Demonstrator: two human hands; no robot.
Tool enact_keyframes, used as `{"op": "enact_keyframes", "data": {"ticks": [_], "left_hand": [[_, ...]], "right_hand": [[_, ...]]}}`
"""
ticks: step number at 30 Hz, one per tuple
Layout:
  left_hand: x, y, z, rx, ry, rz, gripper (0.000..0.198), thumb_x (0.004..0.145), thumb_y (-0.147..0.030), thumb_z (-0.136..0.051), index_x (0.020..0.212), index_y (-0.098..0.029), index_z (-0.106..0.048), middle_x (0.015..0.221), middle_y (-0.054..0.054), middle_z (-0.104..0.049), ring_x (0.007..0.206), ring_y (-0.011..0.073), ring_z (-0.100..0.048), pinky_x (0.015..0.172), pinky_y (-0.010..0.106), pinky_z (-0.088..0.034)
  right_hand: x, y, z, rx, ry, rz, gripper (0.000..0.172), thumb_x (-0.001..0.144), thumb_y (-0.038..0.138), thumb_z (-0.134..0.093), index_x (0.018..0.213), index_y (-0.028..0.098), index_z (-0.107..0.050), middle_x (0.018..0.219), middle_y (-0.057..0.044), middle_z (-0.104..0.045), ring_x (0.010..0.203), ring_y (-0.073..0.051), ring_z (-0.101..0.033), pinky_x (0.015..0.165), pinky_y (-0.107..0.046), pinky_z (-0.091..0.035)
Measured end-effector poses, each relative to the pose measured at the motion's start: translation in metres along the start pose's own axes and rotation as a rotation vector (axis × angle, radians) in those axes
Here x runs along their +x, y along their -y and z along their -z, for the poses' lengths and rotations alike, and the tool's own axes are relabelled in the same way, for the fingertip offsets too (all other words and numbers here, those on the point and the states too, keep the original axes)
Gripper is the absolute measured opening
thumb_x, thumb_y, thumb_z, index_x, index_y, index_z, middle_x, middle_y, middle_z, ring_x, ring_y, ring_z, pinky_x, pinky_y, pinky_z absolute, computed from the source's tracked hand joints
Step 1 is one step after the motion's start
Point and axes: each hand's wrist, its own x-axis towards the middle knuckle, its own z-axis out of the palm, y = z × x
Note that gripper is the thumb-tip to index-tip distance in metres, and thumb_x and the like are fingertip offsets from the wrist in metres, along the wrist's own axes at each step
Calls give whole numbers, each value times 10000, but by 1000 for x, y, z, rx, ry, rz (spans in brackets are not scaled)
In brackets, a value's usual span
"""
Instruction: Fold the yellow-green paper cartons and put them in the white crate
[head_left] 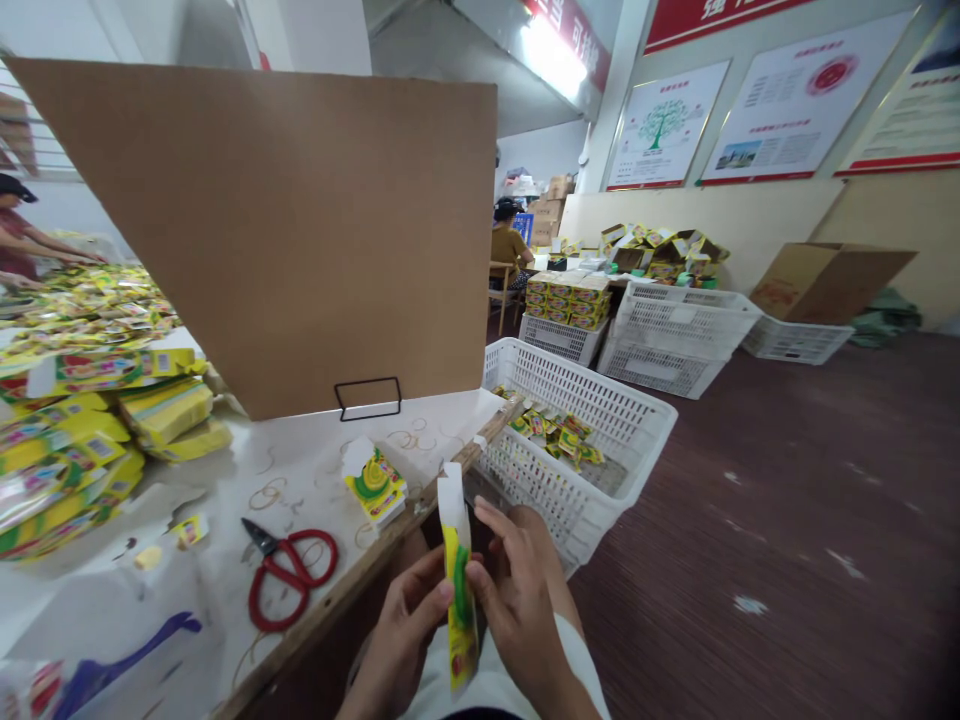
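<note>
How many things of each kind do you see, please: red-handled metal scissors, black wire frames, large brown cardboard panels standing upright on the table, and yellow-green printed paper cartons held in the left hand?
Red-handled metal scissors: 1
Black wire frame: 1
Large upright brown cardboard panel: 1
Yellow-green printed paper carton in the left hand: 1
Total: 4

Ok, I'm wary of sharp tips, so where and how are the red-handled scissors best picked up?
Probably by the red handle loops, coming from the wooden table edge: both open loops face that side, while the blades point away from it.
</note>
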Motion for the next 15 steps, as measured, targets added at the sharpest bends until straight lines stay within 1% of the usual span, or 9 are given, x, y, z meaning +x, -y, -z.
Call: {"op": "enact_keyframes", "data": {"ticks": [1, 2, 3, 5, 7, 9, 10, 12, 15], "left_hand": [[-1, 2, -1, -2, -19, 34, 468, 716, -335, -744, 1139, -153, -660, 1079, 156, -690, 1012, 290, -638, 887, 378, -487], [-2, 4, -1, -11, -63, 60, 485, 689, -357, -761, 1118, -151, -668, 1047, 151, -700, 977, 287, -652, 858, 374, -499], [-2, 6, -1, -26, -131, 80, 497, 657, -388, -779, 1083, -152, -681, 1005, 142, -713, 936, 282, -666, 831, 368, -510], [-4, 9, -2, -59, -241, 104, 512, 585, -427, -815, 1000, -149, -702, 911, 123, -731, 861, 271, -686, 790, 359, -525], [-6, 9, -3, -80, -224, 125, 508, 560, -420, -832, 964, -141, -702, 854, 114, -734, 829, 270, -693, 776, 365, -530], [-8, 9, -6, -96, -154, 128, 496, 576, -413, -827, 967, -138, -696, 836, 111, -732, 828, 275, -694, 774, 376, -532], [-9, 10, -7, -107, -149, 124, 490, 594, -436, -812, 968, -141, -696, 834, 112, -732, 834, 279, -694, 774, 383, -533], [-10, 12, -9, -128, -202, 131, 521, 626, -560, -742, 946, -151, -708, 820, 117, -732, 847, 290, -690, 770, 396, -536], [-9, 15, -10, -124, -240, 186, 690, 647, -752, -564, 946, -149, -717, 806, 132, -730, 881, 308, -681, 769, 410, -538]], "right_hand": [[1, 3, 3, -12, 71, 42, 372, 858, 262, -573, 1228, 244, -534, 1235, -85, -562, 1137, -238, -504, 960, -371, -400], [1, 5, 5, -6, 128, 62, 326, 869, 252, -556, 1194, 244, -554, 1175, -79, -590, 1086, -229, -532, 932, -360, -421], [2, 6, 6, 3, 145, 65, 263, 879, 249, -539, 1139, 239, -578, 1090, -72, -612, 1004, -216, -562, 879, -344, -449], [2, 7, 7, -3, 63, 49, 217, 882, 252, -531, 1093, 226, -578, 1002, -67, -604, 888, -200, -574, 785, -322, -475], [2, 6, 5, -40, -28, 27, 252, 871, 248, -546, 1121, 222, -562, 1047, -78, -575, 931, -206, -562, 818, -330, -469], [0, 4, 0, -46, -26, 13, 255, 870, 247, -547, 1123, 222, -566, 1148, -93, -538, 1064, -223, -527, 905, -343, -442], [-2, 3, -3, -24, -6, 3, 231, 879, 251, -531, 1104, 221, -571, 1180, -97, -524, 1108, -228, -512, 923, -343, -438], [-6, 0, -11, 37, -5, -27, 226, 898, 268, -497, 1113, 220, -547, 1202, -104, -513, 1103, -227, -526, 882, -330, -470], [-13, -5, -21, 116, -71, -93, 366, 893, 315, -507, 1239, 209, -452, 1194, -123, -517, 980, -216, -583, 760, -308, -520]]}}
